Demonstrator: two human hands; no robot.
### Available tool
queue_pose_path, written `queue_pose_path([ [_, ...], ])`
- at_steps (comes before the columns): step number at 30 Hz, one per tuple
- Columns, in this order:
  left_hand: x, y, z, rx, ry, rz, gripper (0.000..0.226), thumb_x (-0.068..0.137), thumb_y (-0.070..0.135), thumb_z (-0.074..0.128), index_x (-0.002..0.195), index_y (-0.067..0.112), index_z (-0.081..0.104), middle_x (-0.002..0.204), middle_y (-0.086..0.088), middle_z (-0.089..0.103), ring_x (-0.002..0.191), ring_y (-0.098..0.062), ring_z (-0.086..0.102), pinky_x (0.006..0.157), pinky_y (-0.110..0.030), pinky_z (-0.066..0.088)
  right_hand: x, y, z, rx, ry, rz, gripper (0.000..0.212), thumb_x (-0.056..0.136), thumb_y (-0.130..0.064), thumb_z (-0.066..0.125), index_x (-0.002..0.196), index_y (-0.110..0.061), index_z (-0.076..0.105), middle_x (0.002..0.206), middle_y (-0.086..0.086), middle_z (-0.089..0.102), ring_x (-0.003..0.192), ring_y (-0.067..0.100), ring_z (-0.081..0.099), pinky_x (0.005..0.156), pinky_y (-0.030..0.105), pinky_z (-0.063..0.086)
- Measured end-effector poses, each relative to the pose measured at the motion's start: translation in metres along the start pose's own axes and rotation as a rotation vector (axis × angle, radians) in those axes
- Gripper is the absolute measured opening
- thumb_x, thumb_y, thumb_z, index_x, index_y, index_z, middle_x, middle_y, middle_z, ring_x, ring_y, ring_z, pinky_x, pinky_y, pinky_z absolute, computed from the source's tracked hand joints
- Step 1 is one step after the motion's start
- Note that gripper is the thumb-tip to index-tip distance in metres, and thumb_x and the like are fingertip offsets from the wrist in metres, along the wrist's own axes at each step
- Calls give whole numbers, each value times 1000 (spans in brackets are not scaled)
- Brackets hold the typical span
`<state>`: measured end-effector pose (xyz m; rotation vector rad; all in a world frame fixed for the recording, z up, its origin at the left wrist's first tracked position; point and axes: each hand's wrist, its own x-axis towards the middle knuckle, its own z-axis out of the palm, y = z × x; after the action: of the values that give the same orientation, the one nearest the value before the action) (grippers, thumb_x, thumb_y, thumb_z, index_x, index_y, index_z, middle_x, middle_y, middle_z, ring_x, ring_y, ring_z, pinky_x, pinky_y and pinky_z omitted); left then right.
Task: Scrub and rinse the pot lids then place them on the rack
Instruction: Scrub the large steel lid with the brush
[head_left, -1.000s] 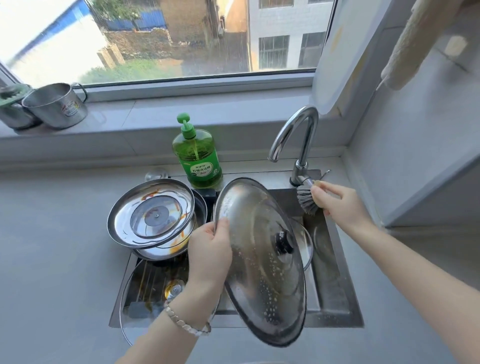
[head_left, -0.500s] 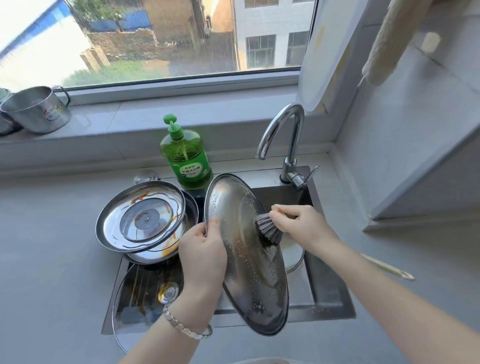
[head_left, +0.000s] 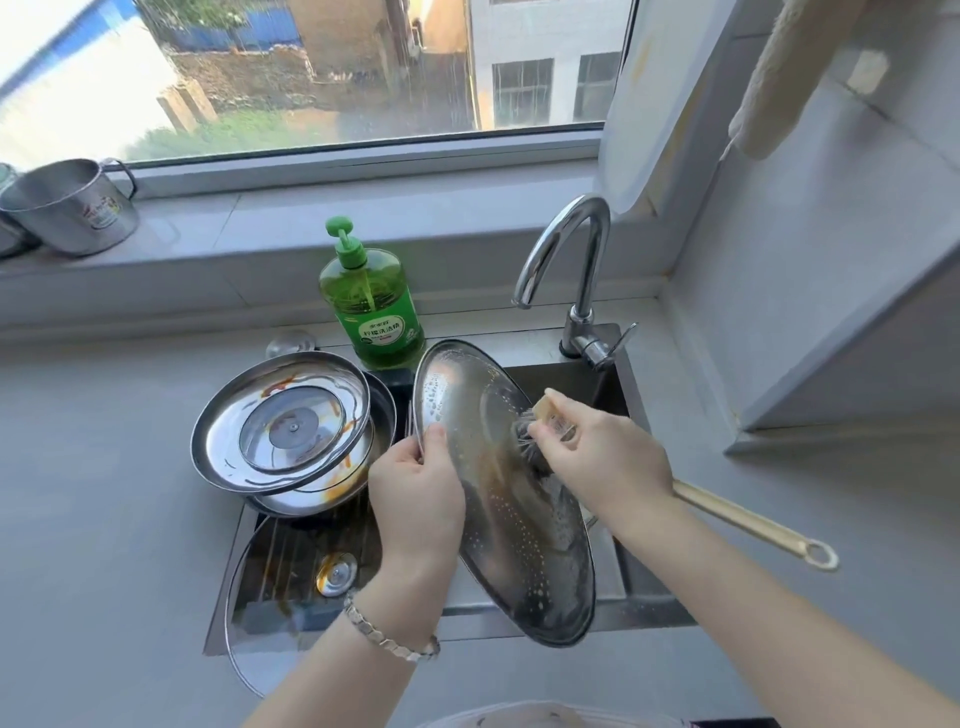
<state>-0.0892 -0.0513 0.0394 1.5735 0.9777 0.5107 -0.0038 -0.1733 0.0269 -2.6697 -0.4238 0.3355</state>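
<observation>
Grey counter (head_left: 104, 519) with an inset steel sink (head_left: 647, 587) below a window. We see the left hand (head_left: 415, 493) pinching the left rim of a big steel pot lid (head_left: 514, 545), which is tilted on edge over the sink and speckled with droplets. Right hand (head_left: 608, 457) is curled around a wooden-handled brush (head_left: 748, 521), bristles against the lid's face. We note stained lids (head_left: 280, 421) stacked at the sink's left, a glass lid (head_left: 249, 623) at its front-left corner, and a green dish soap bottle (head_left: 371, 312) and faucet (head_left: 587, 249) behind.

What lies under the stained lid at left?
A second steel piece, rim sauce-streaked, shows under the stained lid, with a glass lid lower in the sink. Their support is hidden.
</observation>
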Motion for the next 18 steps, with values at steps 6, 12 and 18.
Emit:
queue_pose_path([
  [6, -1, 2, -8, -29, 40, -35, 47, 94, 20, 53, 53, 12, 32, 47, 0, 23, 50, -17, 23, 51, -29, 19, 25, 21, 5, 779, -244, 417, 22, 87, -45, 57, 93, -26, 67, 70, -6, 57, 47, 8, 44, 43, 16, 41],
  [12, 15, -10, -12, -139, 196, -375, 39, 93, 18, 52, 60, 16, 31, 58, -3, 27, 57, -17, 26, 55, -30, 22, 6, 32, 21, 934, -220, 459, 23, 89, -43, 56, 104, -30, 66, 80, 1, 61, 48, 6, 44, 39, 16, 34],
  [18, 15, -2, -5, -192, 268, -370, 47, 93, 19, 52, 57, 16, 23, 56, -1, 20, 54, -16, 19, 53, -30, 18, -21, 14, 24, 287, -159, 96, 46, 87, -58, 46, 131, -44, 47, 115, -15, 63, 112, 17, 54, 86, 32, 45],
])
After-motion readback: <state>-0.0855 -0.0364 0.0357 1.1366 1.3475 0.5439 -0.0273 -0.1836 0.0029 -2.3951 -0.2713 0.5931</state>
